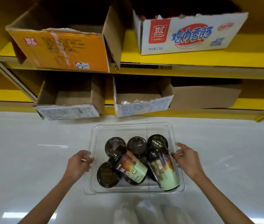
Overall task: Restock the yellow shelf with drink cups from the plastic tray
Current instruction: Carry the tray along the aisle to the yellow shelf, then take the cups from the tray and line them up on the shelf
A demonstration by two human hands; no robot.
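Drink cups (133, 168) sit in the plastic tray (132, 125) on the floor (31, 159) by the yellow shelf (192, 73), two tipped over; left hand (79, 164) and right hand (187, 160) grip its side rims, so keep it level imo.

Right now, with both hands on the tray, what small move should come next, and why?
Probably free the right hand from the plastic tray and take the tipped cup beside it: the left hand also grips the rim, and that cup lies nearest.
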